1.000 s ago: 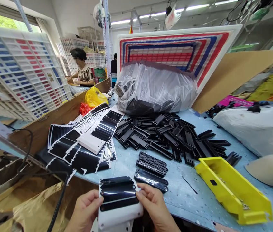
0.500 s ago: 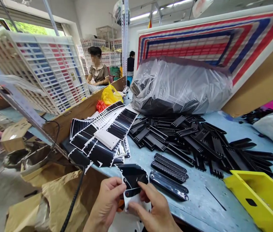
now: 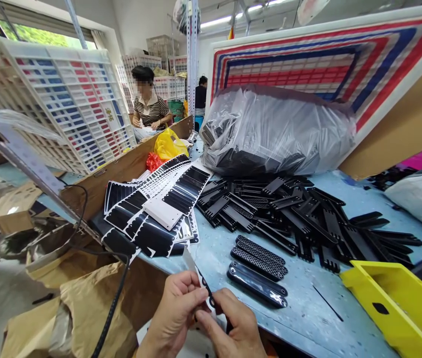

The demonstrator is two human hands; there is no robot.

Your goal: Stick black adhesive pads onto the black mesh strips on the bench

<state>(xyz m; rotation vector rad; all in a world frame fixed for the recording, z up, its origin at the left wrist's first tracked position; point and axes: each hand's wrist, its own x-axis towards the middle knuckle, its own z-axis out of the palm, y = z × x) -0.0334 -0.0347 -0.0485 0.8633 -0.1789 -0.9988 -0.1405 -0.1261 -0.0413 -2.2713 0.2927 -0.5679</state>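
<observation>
Closest, left hand: the left hand [image 3: 175, 313] pinches the sticker sheet [image 3: 190, 262] between thumb and fingers, seemingly to steady it.
Right hand: the right hand [image 3: 237, 323] closes on its other side, thumb near the left thumb; the curled fingers partly hide their grip.
Held sheet: thin, white-backed, with dark rounded shapes, turned nearly edge-on before the desk [image 3: 218, 268]; its bend probably gives the fingertips an edge.
Short row: lattice-textured black strips [image 3: 259, 256] beside smooth glossy strips [image 3: 258, 283], side by side, perhaps for easy reach.
Thin rod: a slim black rod [image 3: 326, 302], lying apart from the row.
Yellow bin: a rigid plastic bin [image 3: 401, 303], open-topped, slanted at the right.
Loose sheets: flat sticker sheets [image 3: 155, 241], shiny black on white, scalloped edges, fanned and overlapping.
Black heap: long slotted pieces [image 3: 289, 214], matte, tangled at all angles.
Clear bag: crinkled plastic [image 3: 278, 129] around dark contents, against the stripe-lined basket [image 3: 393, 74].
Far off: a seated person [image 3: 151, 109] in a striped top.
</observation>
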